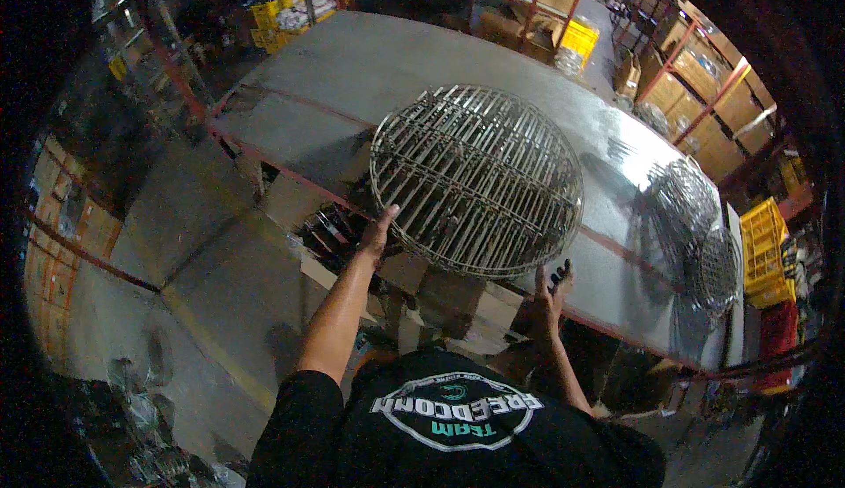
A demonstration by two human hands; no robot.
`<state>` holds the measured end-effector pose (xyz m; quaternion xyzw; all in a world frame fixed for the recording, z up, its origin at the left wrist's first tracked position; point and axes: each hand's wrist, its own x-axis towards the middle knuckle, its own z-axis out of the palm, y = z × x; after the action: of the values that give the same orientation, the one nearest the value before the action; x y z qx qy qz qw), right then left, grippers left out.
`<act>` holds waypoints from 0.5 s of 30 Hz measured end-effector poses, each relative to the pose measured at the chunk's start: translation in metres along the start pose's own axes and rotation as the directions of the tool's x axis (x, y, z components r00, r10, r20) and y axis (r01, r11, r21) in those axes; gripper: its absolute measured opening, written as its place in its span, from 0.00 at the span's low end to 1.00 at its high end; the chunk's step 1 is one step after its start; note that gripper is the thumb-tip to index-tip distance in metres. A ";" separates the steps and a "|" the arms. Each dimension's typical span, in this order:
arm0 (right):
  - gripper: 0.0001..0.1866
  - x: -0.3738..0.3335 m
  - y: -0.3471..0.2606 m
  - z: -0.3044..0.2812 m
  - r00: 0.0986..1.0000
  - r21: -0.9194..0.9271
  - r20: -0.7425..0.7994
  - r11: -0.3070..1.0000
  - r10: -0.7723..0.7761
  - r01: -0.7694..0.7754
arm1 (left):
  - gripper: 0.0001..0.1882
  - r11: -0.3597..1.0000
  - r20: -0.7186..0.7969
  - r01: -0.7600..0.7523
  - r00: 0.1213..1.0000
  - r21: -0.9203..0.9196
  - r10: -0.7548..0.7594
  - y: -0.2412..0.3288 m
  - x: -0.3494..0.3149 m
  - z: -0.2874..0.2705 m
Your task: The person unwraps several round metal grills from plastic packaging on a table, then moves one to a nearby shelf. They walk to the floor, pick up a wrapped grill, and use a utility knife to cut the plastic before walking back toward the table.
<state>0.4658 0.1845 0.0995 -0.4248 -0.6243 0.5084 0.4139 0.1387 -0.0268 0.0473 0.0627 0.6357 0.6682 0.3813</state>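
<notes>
A round metal grill grate (475, 180), its parallel bars crossed by a few supports, is in front of me over the near edge of the metal-topped table (326, 57). Doubled rim lines suggest more than one grate lying together, but I cannot tell for certain. My left hand (378, 234) grips the rim at the near left, thumb on top and fingers hidden beneath. At the near right of the rim is my right hand (554, 287), its fingers spread and dark at the tips. Its thumb is close to the rim; whether it touches is unclear.
More wire grates (682, 198) are heaped at the table's right end, beside a yellow crate (764, 250). Under the near edge sit cardboard boxes (488, 308) and dark metal parts (333, 234). Racks with cartons (682, 74) line the far right.
</notes>
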 end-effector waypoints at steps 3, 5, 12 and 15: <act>0.34 0.003 0.015 0.010 0.996 -0.271 0.066 0.960 -0.061 0.077 | 0.39 0.991 0.067 -0.125 0.989 -0.054 0.128 0.000 -0.002 -0.010; 0.41 0.008 0.010 0.021 0.920 -0.124 0.351 0.983 0.173 -0.138 | 0.32 0.947 0.224 -0.078 0.962 -0.310 0.153 0.003 -0.014 -0.015; 0.44 -0.015 0.008 0.036 0.992 0.007 0.116 0.999 0.049 -0.050 | 0.35 0.982 0.011 -0.068 0.997 -0.178 0.071 0.022 -0.038 0.000; 0.43 -0.012 0.001 0.045 0.992 0.106 0.102 0.990 0.078 -0.089 | 0.37 0.923 0.144 0.102 0.988 -0.371 -0.051 0.031 -0.038 0.000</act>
<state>0.4273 0.1603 0.0907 -0.4018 -0.5964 0.5791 0.3842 0.1518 -0.0464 0.0898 0.0075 0.4707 0.7570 0.4532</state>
